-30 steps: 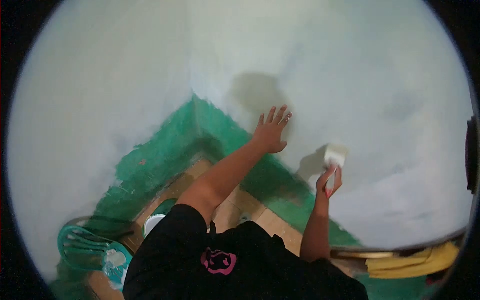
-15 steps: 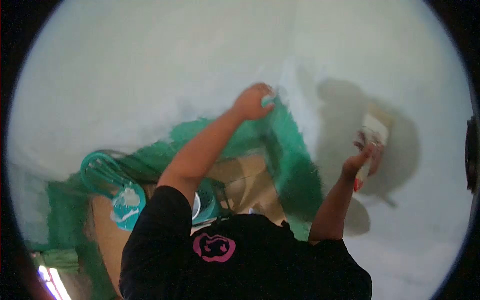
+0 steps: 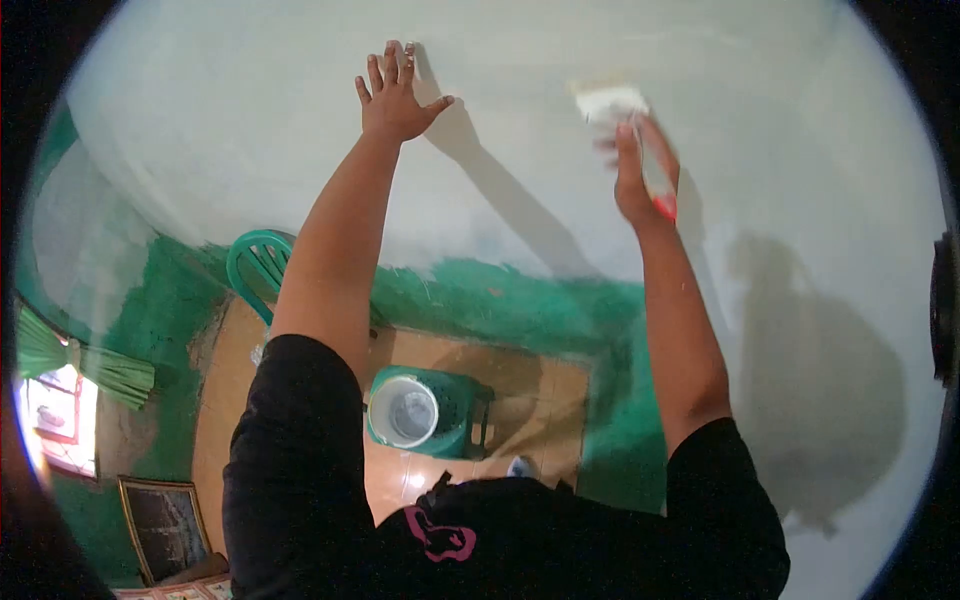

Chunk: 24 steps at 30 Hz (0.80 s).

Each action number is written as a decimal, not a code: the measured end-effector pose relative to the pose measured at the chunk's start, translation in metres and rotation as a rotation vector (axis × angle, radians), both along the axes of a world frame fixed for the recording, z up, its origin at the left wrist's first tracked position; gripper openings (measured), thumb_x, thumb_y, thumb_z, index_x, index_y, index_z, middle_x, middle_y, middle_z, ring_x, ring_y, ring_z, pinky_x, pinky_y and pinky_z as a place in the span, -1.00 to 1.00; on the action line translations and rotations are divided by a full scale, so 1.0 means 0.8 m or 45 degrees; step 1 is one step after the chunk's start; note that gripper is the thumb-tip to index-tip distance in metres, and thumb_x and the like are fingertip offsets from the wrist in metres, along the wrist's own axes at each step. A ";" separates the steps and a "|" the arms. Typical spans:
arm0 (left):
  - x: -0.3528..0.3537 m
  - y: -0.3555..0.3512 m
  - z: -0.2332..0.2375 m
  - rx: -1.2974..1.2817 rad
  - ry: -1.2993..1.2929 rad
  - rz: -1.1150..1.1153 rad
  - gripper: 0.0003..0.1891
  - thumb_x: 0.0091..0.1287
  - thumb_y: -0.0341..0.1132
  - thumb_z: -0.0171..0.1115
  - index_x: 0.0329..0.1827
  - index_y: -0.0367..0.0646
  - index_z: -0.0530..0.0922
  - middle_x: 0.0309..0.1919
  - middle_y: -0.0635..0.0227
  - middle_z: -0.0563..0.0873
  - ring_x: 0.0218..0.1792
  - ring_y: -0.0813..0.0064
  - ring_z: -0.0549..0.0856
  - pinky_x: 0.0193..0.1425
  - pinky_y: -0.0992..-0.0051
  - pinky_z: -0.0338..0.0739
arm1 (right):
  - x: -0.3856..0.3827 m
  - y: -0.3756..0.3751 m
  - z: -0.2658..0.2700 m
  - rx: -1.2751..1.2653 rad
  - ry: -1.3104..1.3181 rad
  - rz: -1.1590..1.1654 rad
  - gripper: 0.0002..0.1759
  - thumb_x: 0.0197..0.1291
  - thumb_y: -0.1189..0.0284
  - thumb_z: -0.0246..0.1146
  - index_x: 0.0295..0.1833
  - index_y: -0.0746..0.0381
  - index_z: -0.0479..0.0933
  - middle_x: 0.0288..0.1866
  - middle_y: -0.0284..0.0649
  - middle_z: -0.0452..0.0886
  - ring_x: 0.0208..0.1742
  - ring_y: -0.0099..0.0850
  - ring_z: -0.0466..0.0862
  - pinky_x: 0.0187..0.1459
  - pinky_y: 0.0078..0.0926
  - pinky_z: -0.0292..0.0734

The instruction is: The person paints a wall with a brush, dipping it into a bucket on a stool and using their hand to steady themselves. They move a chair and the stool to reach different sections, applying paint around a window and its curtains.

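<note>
No text can be read, though the black shirt (image 3: 600,545) bears 1 pink emblem (image 3: 458,545).

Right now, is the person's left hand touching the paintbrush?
Apart. The head view shows it plainly: bare pale wall lies between the spread left hand and the paintbrush, which the right hand grips.

The right fingers (image 3: 627,150) grip a paintbrush (image 3: 612,102) before a pale wall (image 3: 510,90).

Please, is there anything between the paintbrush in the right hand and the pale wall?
Nothing visible stands between the paintbrush in the right hand and the pale wall. The left hand is off to the left, apart from the brush.
</note>
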<state>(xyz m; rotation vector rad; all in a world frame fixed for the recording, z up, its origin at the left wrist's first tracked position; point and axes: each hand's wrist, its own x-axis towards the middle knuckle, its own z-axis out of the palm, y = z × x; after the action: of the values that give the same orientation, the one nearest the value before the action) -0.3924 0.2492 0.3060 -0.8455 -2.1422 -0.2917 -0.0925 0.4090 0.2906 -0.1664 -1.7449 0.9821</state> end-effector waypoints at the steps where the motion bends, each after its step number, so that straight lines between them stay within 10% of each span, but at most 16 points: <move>1: -0.010 -0.005 0.006 -0.082 -0.055 0.055 0.17 0.00 0.49 0.13 0.55 0.14 -0.24 0.55 0.28 -0.29 0.53 0.05 -0.25 0.49 -0.14 -0.21 | -0.025 0.004 0.020 0.042 0.085 -0.035 -0.66 0.33 0.24 0.13 -0.02 0.31 0.55 -0.25 -0.09 0.68 -0.14 -0.36 0.69 -0.09 -0.41 0.52; 11: -0.041 -0.054 -0.057 -0.348 -0.109 0.111 -0.02 0.21 0.18 0.21 0.55 0.28 -0.24 0.55 0.44 -0.28 0.54 0.29 -0.19 0.53 -0.04 -0.21 | -0.138 -0.019 -0.210 0.179 -0.090 -0.451 -0.75 0.22 0.36 0.19 -0.08 0.29 0.57 -0.21 0.05 0.66 -0.13 -0.03 0.67 -0.11 -0.26 0.57; 15: -0.046 -0.074 -0.059 -0.554 -0.124 0.120 -0.02 0.21 0.03 0.29 0.53 0.40 -0.26 0.55 0.56 -0.30 0.55 0.37 -0.17 0.55 0.03 -0.21 | -0.179 -0.049 -0.097 0.383 0.079 -0.592 -0.74 0.27 0.28 0.15 -0.19 0.26 0.58 -0.24 -0.01 0.66 -0.17 -0.02 0.66 -0.11 -0.25 0.55; 18: -0.040 -0.093 -0.046 -0.591 -0.149 0.023 -0.03 0.16 0.08 0.30 0.54 0.36 -0.16 0.55 0.58 -0.26 0.54 0.35 -0.07 0.54 0.01 -0.15 | -0.198 -0.088 0.000 0.244 0.348 -0.308 -0.68 0.28 0.18 0.17 -0.26 0.25 0.57 -0.38 -0.20 0.65 -0.33 -0.41 0.64 -0.20 -0.45 0.53; 21: -0.070 -0.118 -0.083 -0.534 -0.781 -0.434 -0.17 0.14 0.23 0.23 0.40 -0.06 0.31 0.38 0.22 0.36 0.35 0.17 0.38 0.40 0.19 0.28 | -0.180 -0.179 0.020 -0.135 0.268 -0.073 -0.67 0.39 0.20 0.06 -0.13 0.21 0.60 -0.43 -0.49 0.53 -0.46 -0.67 0.40 -0.44 -0.66 0.30; 24: -0.059 -0.200 -0.200 -0.210 -0.976 -0.797 -0.30 0.23 0.16 0.20 0.30 -0.14 0.42 0.15 0.09 0.59 0.23 0.11 0.51 0.32 0.27 0.36 | -0.145 -0.238 -0.112 -0.347 -0.277 0.206 -0.68 0.30 0.16 0.15 -0.33 0.21 0.53 -0.49 -0.35 0.57 -0.45 -0.59 0.55 -0.37 -0.54 0.50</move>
<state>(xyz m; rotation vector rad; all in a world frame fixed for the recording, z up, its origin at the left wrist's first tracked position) -0.4397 0.0890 0.1463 -1.7083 -2.5413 -0.8812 -0.2087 0.2185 0.2009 -0.3202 -1.8359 1.3628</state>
